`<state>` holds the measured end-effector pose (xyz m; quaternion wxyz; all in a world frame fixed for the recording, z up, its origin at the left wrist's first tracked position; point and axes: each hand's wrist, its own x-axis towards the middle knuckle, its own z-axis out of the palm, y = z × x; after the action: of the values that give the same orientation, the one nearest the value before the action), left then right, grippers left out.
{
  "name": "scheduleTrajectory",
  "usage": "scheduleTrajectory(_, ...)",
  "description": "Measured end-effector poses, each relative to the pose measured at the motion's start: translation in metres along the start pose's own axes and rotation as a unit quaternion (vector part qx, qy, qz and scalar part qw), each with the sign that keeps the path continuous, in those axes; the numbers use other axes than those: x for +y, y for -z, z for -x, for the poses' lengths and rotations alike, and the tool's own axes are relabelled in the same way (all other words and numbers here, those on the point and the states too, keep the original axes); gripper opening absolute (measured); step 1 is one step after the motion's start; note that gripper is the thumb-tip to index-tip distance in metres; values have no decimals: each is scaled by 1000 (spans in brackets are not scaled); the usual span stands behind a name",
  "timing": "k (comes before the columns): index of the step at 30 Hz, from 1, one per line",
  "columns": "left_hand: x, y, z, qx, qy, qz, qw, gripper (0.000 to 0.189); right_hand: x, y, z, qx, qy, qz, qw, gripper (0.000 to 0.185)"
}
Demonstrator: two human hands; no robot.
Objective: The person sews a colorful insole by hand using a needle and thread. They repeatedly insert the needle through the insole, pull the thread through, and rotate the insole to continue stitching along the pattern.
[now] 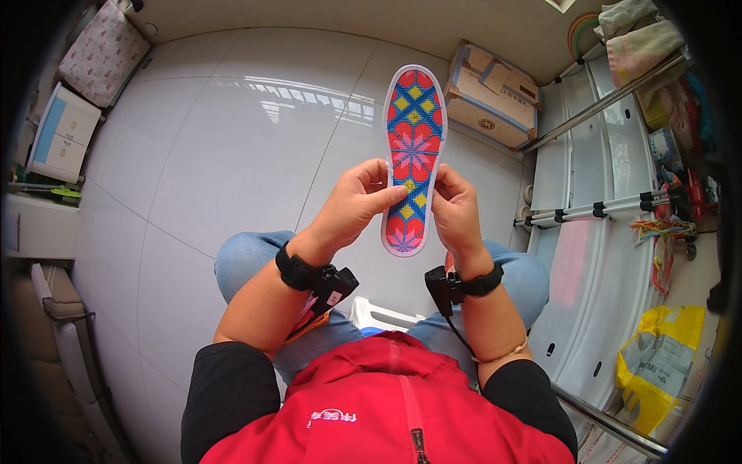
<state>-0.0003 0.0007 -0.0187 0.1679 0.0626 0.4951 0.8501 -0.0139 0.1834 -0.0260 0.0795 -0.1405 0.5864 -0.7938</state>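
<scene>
An embroidered insole (414, 153) is held upright over the floor beyond my knees. Red and pink flowers, yellow diamonds and blue lattice cover it, with a white edge all round. My left hand (362, 200) grips its left edge, thumb lying across the patterned face. On the opposite edge, the thumb and bent fingers of my right hand (457, 206) pinch the lower half. The fingertips behind the insole are hidden. Each wrist wears a black strap with a small device, the left device (335, 289) and the right device (443, 290).
A cardboard box (491, 95) stands against the far wall. To the right is a rack (588, 209) with metal rails, colored threads (664, 228) and a yellow plastic bag (661, 365). A small white cabinet (65, 134) and a chair (69, 307) are at left. Part of a white stool (385, 316) shows between my legs.
</scene>
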Motion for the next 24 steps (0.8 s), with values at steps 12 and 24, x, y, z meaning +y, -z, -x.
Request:
scheduleTrajectory(12,2,-7,1,7,-13,-12,1000,33,2,-4,1,47,-43,-86,994,15)
scheduleTrajectory(24,-3,-6,-1,5,2,-79,997,37,-19,-7,4,51,297,482,823,17)
